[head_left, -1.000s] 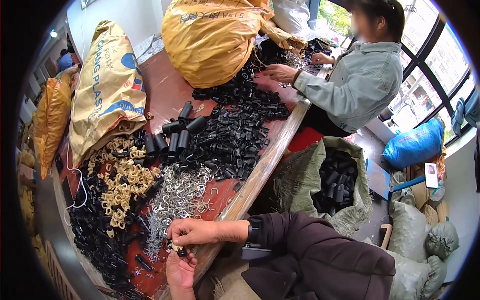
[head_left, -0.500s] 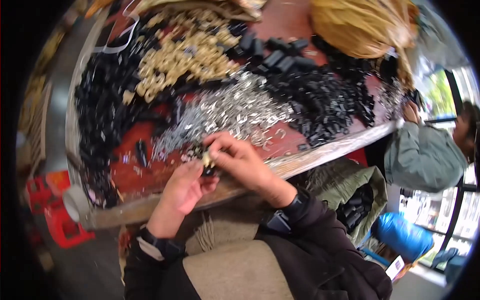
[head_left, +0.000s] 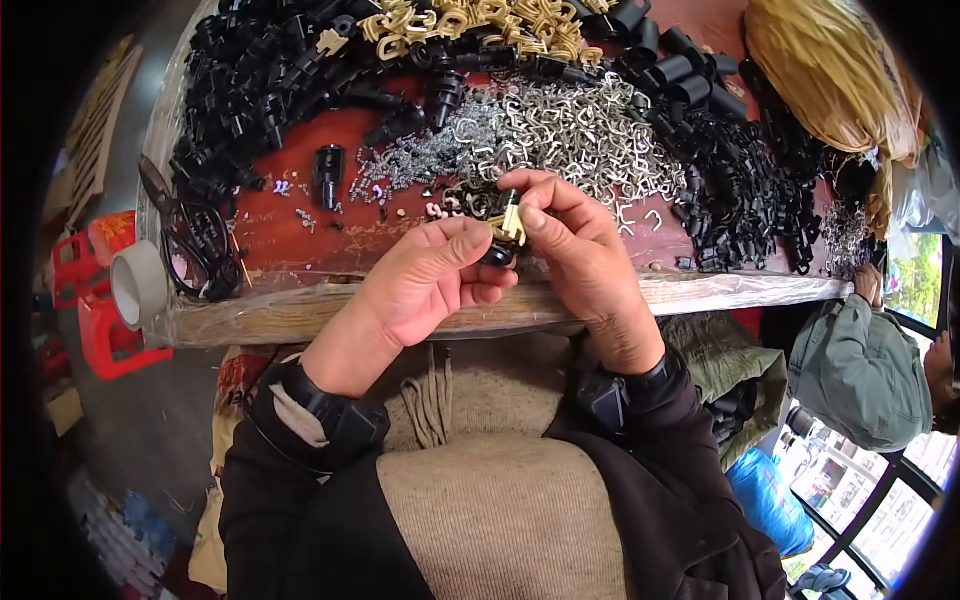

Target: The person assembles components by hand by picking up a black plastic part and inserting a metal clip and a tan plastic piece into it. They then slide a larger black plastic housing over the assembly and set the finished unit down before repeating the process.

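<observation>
Between my two hands, just over the table's front edge, is a black round plastic part [head_left: 498, 256] with a cream plastic piece [head_left: 510, 224] on it. My left hand [head_left: 410, 275] is closed round the black part from the left, its thumb against the cream piece. From the other side, my right hand [head_left: 585, 240] pinches the cream piece between thumb and fingers. Fingers hide much of both pieces, so how they join cannot be seen. Beyond the hands lie bent silver metal clips [head_left: 590, 130] and a heap of small screws [head_left: 425, 155].
Black plastic parts [head_left: 240, 95] cover the far left, beside cream pieces [head_left: 540, 25]. Small black pieces [head_left: 735, 185] are heaped right. Scissors [head_left: 200, 240] and a tape roll [head_left: 140, 285] lie at the left corner. A co-worker's green sleeve [head_left: 860, 365] is at the right edge.
The view has shifted, so the table and its heaps appear higher and less tilted. Both hands still hold the pieces together, and the picture is sharper.
</observation>
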`<state>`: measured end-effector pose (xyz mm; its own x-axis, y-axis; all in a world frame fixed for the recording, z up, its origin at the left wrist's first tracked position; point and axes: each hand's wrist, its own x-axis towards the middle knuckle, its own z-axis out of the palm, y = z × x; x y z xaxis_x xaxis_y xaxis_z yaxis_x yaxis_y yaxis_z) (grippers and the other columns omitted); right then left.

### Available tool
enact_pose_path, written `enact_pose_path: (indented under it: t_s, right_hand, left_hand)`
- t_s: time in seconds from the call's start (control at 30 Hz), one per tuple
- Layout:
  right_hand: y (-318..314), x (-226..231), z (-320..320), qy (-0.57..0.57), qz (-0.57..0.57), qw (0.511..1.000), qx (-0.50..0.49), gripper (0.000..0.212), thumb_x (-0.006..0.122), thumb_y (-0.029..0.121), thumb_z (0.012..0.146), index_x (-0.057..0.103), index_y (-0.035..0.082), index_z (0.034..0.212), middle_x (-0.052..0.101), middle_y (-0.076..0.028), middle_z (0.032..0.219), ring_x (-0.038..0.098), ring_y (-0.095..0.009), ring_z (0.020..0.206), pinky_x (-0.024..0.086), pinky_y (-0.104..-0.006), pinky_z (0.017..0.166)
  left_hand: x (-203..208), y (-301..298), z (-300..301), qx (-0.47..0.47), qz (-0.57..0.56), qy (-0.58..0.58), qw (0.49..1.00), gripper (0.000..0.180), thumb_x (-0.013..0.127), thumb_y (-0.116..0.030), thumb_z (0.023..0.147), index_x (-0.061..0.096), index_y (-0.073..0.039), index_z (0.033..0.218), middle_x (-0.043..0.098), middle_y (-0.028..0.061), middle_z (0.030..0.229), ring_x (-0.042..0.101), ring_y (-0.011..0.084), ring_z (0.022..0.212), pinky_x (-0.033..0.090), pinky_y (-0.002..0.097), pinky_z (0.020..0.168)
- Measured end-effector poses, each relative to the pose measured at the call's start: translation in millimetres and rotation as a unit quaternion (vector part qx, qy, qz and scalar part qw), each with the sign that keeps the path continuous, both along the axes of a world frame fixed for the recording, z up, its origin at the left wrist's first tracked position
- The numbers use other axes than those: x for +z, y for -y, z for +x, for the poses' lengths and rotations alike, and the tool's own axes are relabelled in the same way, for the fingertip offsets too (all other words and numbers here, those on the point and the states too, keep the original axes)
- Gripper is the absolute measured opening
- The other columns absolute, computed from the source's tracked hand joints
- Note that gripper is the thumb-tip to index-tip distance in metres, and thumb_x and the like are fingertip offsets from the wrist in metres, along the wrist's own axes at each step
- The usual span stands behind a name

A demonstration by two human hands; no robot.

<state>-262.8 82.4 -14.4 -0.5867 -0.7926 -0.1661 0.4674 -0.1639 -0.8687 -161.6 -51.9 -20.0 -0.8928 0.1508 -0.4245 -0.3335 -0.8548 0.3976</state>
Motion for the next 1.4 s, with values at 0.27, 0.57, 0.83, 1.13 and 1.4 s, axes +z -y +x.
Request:
enact_pose_path:
  t_s: [0.27, 0.57, 0.83, 1.13, 1.4]
  right_hand:
    - [-3, 10, -3, -0.227, 0.036, 0.973, 0.026, 0.011, 0.056, 0.013, 0.078, 0.051, 0.003, 0.077, 0.045, -0.008, 0.103, 0.044, -0.011, 0.085, 0.036, -0.0236, 0.074]
    - [-7, 11, -4, -0.398, 0.064, 0.915, -0.005, 0.011, 0.059, 0.011, 0.075, 0.052, 0.002, 0.078, 0.045, -0.008, 0.101, 0.044, -0.012, 0.088, 0.037, -0.0256, 0.075]
    - [-46, 13, -13, -0.477, 0.194, 0.85, -0.112, 0.015, 0.061, 0.008, 0.072, 0.053, 0.002, 0.082, 0.051, -0.007, 0.087, 0.051, -0.015, 0.074, 0.042, -0.0275, 0.064]
    - [-116, -14, -68, -0.669, 0.446, 0.553, -0.218, 0.015, 0.059, 0.009, 0.07, 0.057, 0.007, 0.084, 0.053, -0.008, 0.082, 0.053, -0.025, 0.066, 0.043, -0.0303, 0.057]
    - [-99, -5, -53, -0.502, 0.341, 0.762, -0.229, 0.01, 0.054, 0.012, 0.078, 0.055, 0.003, 0.082, 0.054, -0.002, 0.071, 0.051, -0.013, 0.059, 0.04, -0.0232, 0.053]
  left_hand:
    - [-1, -4, 7, 0.016, -0.026, -0.023, 0.999, 0.02, 0.056, -0.021, 0.079, 0.053, -0.004, 0.09, 0.058, 0.0063, 0.079, 0.059, 0.0181, 0.071, 0.048, 0.0254, 0.06]
    - [4, -3, 7, -0.015, -0.077, -0.025, 0.997, 0.019, 0.054, -0.015, 0.079, 0.052, -0.002, 0.093, 0.058, 0.0086, 0.082, 0.06, 0.0188, 0.071, 0.049, 0.0257, 0.06]
    - [11, -11, 4, -0.021, -0.125, -0.017, 0.992, 0.023, 0.052, -0.011, 0.076, 0.051, 0.002, 0.095, 0.058, 0.0108, 0.082, 0.059, 0.0183, 0.071, 0.05, 0.0259, 0.061]
    - [15, -15, -1, -0.013, -0.143, -0.007, 0.99, 0.025, 0.053, -0.013, 0.075, 0.051, 0.002, 0.095, 0.058, 0.0113, 0.082, 0.059, 0.0174, 0.072, 0.049, 0.0251, 0.062]
    - [14, -16, 7, 0.025, -0.158, -0.012, 0.987, 0.025, 0.054, -0.014, 0.076, 0.052, 0.0, 0.097, 0.058, 0.0076, 0.083, 0.058, 0.0137, 0.072, 0.047, 0.0225, 0.062]
